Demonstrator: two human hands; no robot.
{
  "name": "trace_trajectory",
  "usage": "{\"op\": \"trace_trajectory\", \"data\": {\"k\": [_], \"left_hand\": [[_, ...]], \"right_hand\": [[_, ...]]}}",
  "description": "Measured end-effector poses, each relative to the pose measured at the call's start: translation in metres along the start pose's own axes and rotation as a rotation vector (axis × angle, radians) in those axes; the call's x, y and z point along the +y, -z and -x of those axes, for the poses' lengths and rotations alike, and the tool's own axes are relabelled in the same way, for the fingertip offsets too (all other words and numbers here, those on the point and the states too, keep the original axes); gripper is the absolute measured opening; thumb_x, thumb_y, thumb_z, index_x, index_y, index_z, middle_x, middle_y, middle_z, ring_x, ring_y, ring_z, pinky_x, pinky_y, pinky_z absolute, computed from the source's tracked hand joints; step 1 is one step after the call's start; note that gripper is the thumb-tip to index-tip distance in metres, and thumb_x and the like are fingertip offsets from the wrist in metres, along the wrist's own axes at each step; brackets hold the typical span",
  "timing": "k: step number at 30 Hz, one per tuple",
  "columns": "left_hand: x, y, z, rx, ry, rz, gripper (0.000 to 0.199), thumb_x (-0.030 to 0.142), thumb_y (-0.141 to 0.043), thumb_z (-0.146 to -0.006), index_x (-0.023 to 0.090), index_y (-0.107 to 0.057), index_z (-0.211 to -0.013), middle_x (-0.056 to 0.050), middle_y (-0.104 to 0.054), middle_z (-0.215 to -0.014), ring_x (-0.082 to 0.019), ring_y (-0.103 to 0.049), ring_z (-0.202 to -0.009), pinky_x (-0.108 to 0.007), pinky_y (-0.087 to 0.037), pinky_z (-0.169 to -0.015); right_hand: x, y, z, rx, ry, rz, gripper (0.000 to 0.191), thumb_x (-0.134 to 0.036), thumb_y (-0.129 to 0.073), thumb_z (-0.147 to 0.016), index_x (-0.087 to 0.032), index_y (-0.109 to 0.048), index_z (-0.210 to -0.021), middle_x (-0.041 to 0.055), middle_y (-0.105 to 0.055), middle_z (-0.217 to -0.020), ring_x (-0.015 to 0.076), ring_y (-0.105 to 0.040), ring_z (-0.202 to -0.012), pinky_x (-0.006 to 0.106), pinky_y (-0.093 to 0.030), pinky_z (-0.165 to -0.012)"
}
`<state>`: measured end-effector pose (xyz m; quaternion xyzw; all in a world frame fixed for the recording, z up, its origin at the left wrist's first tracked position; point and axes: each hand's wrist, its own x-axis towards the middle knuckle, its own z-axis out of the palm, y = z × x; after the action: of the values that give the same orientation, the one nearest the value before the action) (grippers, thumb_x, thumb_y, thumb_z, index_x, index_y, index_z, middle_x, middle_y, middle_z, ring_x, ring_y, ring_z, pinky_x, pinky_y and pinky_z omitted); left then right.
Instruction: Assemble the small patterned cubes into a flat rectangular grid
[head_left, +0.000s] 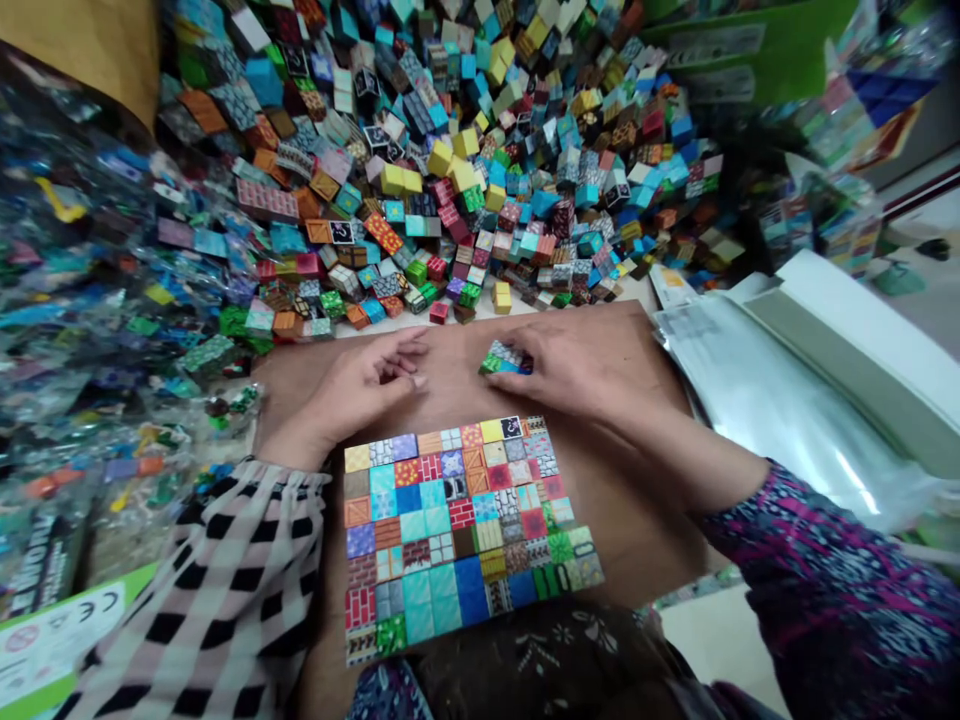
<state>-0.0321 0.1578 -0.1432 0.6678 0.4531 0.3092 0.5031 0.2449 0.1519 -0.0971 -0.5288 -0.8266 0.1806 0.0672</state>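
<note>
My right hand is closed around a few small printed cubes with green, grey and blue faces, just above the brown board. My left hand hovers at the board's left side, fingers loosely curled and apart from the thumb, with nothing seen in it. In front of me on the board lies a flat block of printed cubes, set edge to edge in rows. Its lower right edge is stepped, and dark cloth covers the board's near side.
A big heap of loose printed cubes spreads beyond the board. Clear plastic bags of small parts crowd the left. At right lie clear plastic sleeves and an open white box. A green package stands behind.
</note>
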Motion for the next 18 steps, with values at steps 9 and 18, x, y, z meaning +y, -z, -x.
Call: {"op": "trace_trajectory", "data": {"k": [9, 18], "left_hand": [[0.004, 0.001, -0.001, -0.008, 0.008, -0.026, 0.060, 0.043, -0.071, -0.083, 0.020, -0.063, -0.138, -0.013, -0.069, -0.134, -0.025, -0.068, -0.107, -0.047, -0.053, -0.101], [0.000, 0.000, -0.005, 0.009, -0.018, 0.007, 0.049, 0.042, -0.072, -0.083, 0.021, -0.069, -0.127, -0.010, -0.069, -0.133, -0.026, -0.064, -0.122, -0.044, -0.050, -0.107]], "right_hand": [[0.031, 0.034, 0.019, -0.171, 0.250, -0.122, 0.069, -0.027, -0.071, -0.086, -0.027, -0.049, -0.152, 0.0094, -0.045, -0.159, 0.0315, -0.044, -0.144, 0.051, -0.040, -0.116], [0.031, 0.025, 0.013, -0.231, 0.231, 0.027, 0.070, -0.020, -0.072, -0.080, -0.023, -0.053, -0.147, 0.0113, -0.058, -0.145, 0.0318, -0.053, -0.134, 0.049, -0.041, -0.112]]}}
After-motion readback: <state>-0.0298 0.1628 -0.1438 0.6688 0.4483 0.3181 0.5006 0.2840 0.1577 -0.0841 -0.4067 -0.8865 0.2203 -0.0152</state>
